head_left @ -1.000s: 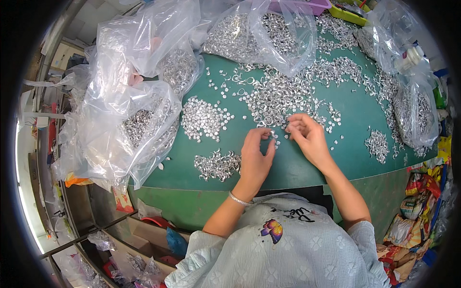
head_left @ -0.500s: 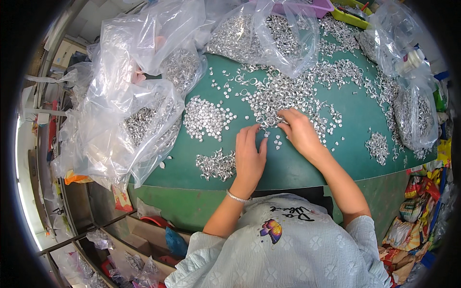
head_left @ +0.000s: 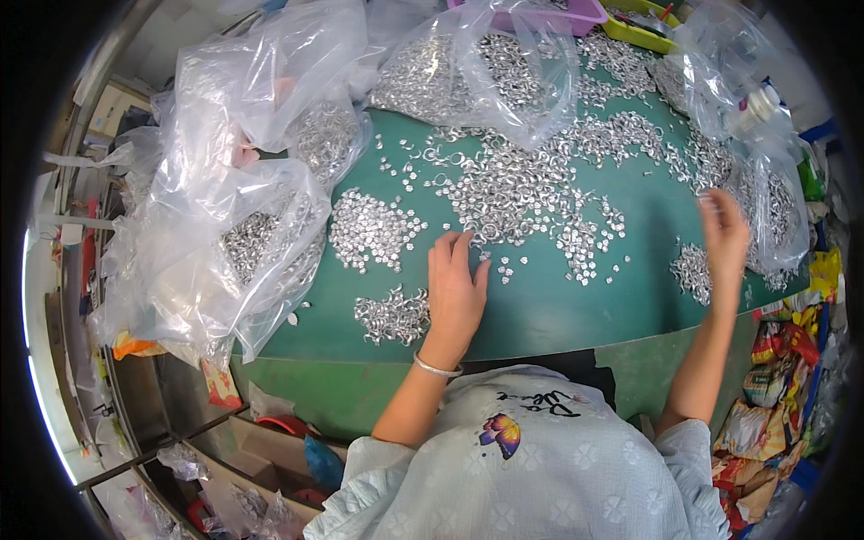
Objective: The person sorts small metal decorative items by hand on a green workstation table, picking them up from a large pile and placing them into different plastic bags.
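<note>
My left hand (head_left: pixel 456 286) rests palm down at the near edge of a large heap of small silver metal rings (head_left: pixel 508 184). Its fingers are stretched out, the thumb stands apart, and I see nothing held. My right hand (head_left: pixel 723 238) is raised at the right, above and beside a small pile of silver metal pieces (head_left: pixel 691 270). Motion smears its fingers, so whether it holds anything is unclear. Left of my left hand lie a pile of small flower-shaped silver pieces (head_left: pixel 371 227) and, nearer, a pile of curved silver pieces (head_left: pixel 393 316).
The green tabletop (head_left: pixel 576 315) carries clear plastic bags of metal parts at the left (head_left: pixel 270 243), the back (head_left: pixel 432 76) and the right (head_left: pixel 774 202). A purple tray (head_left: pixel 585 11) and a yellow-green tray (head_left: pixel 637 32) stand far back. Drawers (head_left: pixel 243 441) sit below left.
My right hand has left the heap and swung right to beside the small pile and bag. My left hand stays by the heap's near edge. The whole view has shifted slightly.
</note>
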Demonstrator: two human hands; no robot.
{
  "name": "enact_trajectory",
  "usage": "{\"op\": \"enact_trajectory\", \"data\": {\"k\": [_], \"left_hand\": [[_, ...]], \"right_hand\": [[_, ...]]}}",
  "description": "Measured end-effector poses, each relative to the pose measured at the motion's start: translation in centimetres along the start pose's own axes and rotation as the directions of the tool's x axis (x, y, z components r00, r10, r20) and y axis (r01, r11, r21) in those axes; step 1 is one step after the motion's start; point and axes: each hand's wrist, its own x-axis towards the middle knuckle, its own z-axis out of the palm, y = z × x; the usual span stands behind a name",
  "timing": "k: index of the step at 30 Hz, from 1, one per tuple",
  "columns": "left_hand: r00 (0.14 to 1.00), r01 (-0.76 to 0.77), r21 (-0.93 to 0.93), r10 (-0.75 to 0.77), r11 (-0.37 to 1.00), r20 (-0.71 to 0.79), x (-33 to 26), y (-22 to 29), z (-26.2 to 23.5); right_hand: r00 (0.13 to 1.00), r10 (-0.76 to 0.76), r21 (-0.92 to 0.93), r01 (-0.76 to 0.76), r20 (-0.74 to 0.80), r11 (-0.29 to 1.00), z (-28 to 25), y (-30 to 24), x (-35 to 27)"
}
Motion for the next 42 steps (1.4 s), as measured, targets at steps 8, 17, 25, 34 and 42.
{"op": "enact_trajectory", "data": {"k": [8,17,25,34,42], "left_hand": [[0.970,-0.173,0.120,0.148,0.978,0.192,-0.1,1.7,1.0],[0.970,-0.173,0.008,0.169,0.985,0.174,1.2,0.6,2.7],[0.939,-0.186,-0.081,0.202,0.979,0.280,1.5,2.5,4.7],[0.845,-0.348,-0.300,0.436,0.888,0.309,2.2,7.4,9.6],[0.914,-0.315,-0.179,0.349,0.932,0.208,0.7,5.4,4.3]], "right_hand": [[0.972,-0.087,-0.728,-0.102,-0.216,0.678,-12.9,13.8,3.7],[0.837,-0.251,-0.110,0.343,0.487,0.933,6.3,-7.2,-5.6],[0.736,-0.407,0.000,0.484,0.541,0.875,11.6,-5.6,-10.0],[0.844,-0.480,-0.144,0.520,0.239,0.842,9.9,1.0,-2.8],[0.794,-0.451,0.126,0.441,0.407,0.889,10.0,-5.7,-6.5]]}}
